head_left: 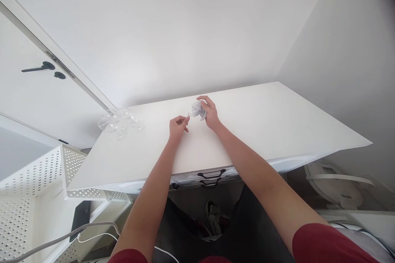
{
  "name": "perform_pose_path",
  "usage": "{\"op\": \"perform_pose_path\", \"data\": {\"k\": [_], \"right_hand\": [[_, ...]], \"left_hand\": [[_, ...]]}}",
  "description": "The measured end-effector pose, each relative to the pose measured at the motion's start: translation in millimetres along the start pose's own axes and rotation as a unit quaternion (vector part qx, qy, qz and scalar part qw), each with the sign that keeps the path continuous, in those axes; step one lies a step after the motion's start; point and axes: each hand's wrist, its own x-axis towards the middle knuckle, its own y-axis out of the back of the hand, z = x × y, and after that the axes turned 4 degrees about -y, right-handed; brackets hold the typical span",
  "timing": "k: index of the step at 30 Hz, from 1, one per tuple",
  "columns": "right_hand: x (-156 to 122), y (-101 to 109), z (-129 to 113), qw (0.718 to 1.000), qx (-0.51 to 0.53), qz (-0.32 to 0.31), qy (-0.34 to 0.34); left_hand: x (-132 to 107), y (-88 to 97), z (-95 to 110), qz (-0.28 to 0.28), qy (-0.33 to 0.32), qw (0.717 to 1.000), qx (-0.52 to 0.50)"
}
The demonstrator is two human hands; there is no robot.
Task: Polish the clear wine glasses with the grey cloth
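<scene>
My left hand is closed in a pinch at the thin stem end of a small clear stemmed glass. Its bowl points right, toward my right hand. The fingers of that hand are wrapped round a crumpled pale grey cloth, which lies against the glass and covers part of it. Both hands are above the middle of a white cabinet top. Off to the left, several clear stemmed glasses stand close together near the back corner.
A white wall rises behind the cabinet. Black drawer handles are on its front. At the left are a door with a black handle, a white perforated panel and a grey cable. A white round appliance sits low at right.
</scene>
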Motion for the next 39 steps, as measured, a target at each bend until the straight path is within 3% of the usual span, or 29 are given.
{"op": "perform_pose_path", "data": {"k": [4,9,12,14,16,20,25,31,35,39], "right_hand": [[3.5,4.2,6.4,0.997,0.050,0.057,0.030],[25.6,22.7,23.4,0.976,0.058,0.206,0.030],[35.2,29.5,28.5,0.964,0.052,0.258,-0.034],[34.1,25.6,29.1,0.971,0.036,0.219,-0.090],[27.9,16.0,27.9,0.984,0.026,0.137,-0.112],[14.4,0.1,21.7,0.993,0.065,0.014,-0.096],[10.5,5.2,10.6,0.990,0.073,-0.076,-0.099],[6.6,2.5,5.6,0.994,0.038,-0.089,-0.047],[4.1,-2.7,8.6,0.993,0.052,-0.091,-0.062],[2.7,-5.8,2.5,0.989,0.073,-0.106,-0.079]], "left_hand": [[-0.8,-5.2,1.6,-0.078,0.021,0.997,-0.010],[1.5,-4.7,1.3,0.009,-0.010,1.000,0.004],[1.4,-1.9,2.7,0.060,-0.028,0.998,-0.026],[0.1,-1.3,5.1,0.059,-0.037,0.997,-0.020],[-1.4,-1.8,7.5,0.040,-0.047,0.998,0.005],[-2.2,-2.8,8.5,0.020,-0.066,0.997,0.027],[0.1,0.1,4.1,0.038,-0.048,0.998,-0.015],[-1.7,-0.5,2.9,0.039,-0.052,0.998,-0.009],[-2.5,-2.2,2.0,0.019,-0.057,0.998,0.025],[-2.0,-2.0,4.1,-0.029,-0.024,0.999,-0.032]]}}
